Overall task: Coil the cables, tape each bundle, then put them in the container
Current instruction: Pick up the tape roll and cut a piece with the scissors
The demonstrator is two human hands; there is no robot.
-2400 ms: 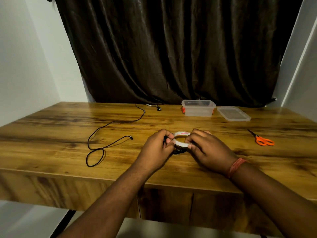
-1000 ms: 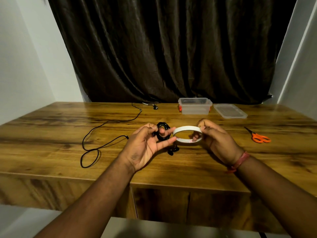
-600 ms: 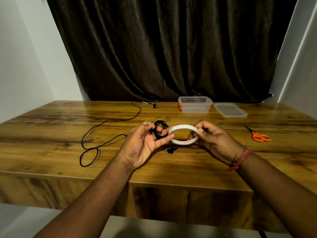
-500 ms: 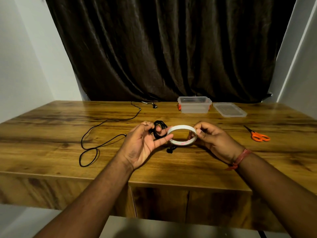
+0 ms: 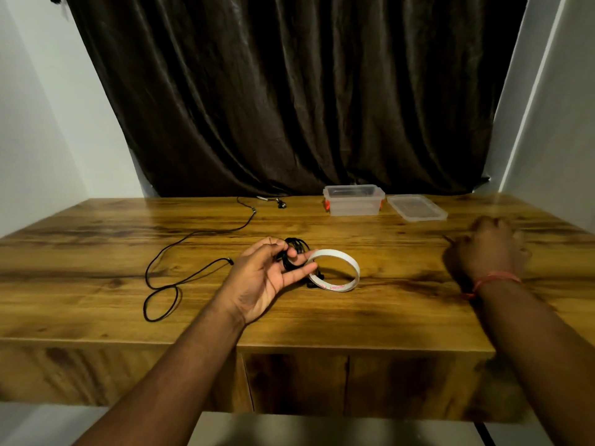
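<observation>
My left hand [image 5: 267,278] pinches a small coil of black cable [image 5: 295,245] between thumb and fingers, just above the table. The white tape roll [image 5: 336,287] stands on edge against those fingertips, and its left rim touches my index finger. Far to the right, my right hand [image 5: 489,249] is blurred and lies low over the spot where the orange scissors were. The scissors are hidden beneath it, so its grip cannot be made out. A second black cable [image 5: 167,272] lies loose and uncoiled on the left of the table.
The clear plastic container [image 5: 354,204] stands open at the back of the wooden table [image 5: 386,317], with its lid [image 5: 417,208] flat beside it on the right. A dark curtain hangs behind. The table's front edge is close to me.
My right hand let go of the tape roll and swung right, onto the scissors' place. The left hand kept the coil, and the tape roll stays at its fingertips.
</observation>
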